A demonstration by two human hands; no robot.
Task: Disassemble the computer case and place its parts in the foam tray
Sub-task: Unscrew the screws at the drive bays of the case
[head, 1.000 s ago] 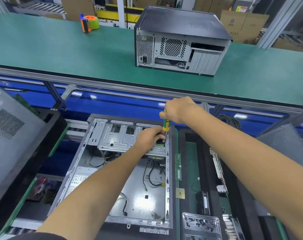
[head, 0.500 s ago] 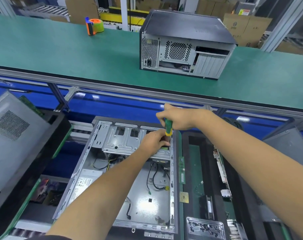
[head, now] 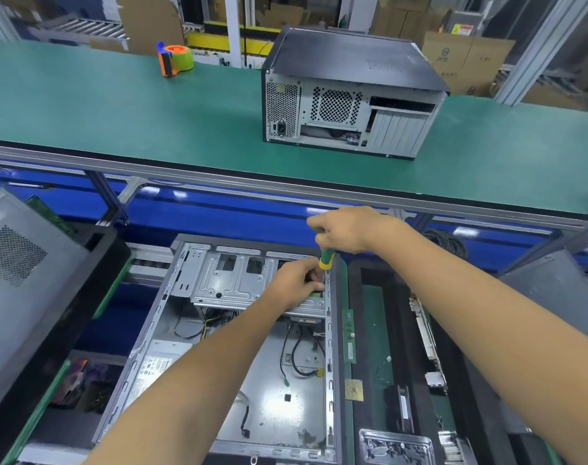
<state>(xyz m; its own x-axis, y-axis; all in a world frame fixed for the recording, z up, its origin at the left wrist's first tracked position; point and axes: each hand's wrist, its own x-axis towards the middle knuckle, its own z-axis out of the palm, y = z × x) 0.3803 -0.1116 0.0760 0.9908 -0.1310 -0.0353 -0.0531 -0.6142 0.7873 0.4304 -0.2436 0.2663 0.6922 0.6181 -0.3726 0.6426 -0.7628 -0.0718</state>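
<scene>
Since half a second ago we see almost no change: both hands sit at the same corner of the open computer case [head: 218, 364], and only the view has shifted a little. Right hand [head: 349, 229] is wrapped around the top of the green-and-yellow screwdriver [head: 326, 258], which stands nearly upright with its tip down at the far right edge of the case. Left hand [head: 297, 283] rests on the metal drive cage [head: 232, 283], fingers curled against the screwdriver's lower end; whether they pinch the shaft or a screw we cannot tell, as the contact point is hidden.

We note the case lies on its side, open face up, directly below the hands, with loose black cables [head: 296, 357] and a labelled power supply [head: 155, 367] inside. Just to its right sits the black foam tray [head: 363, 330], holding a green memory stick [head: 349, 337], a small square chip [head: 354, 389] and a metal bracket [head: 396, 446].

On the green conveyor belt [head: 118, 112] beyond stand a closed second computer case [head: 349, 95] and an orange tape dispenser [head: 175, 60], well apart.
</scene>
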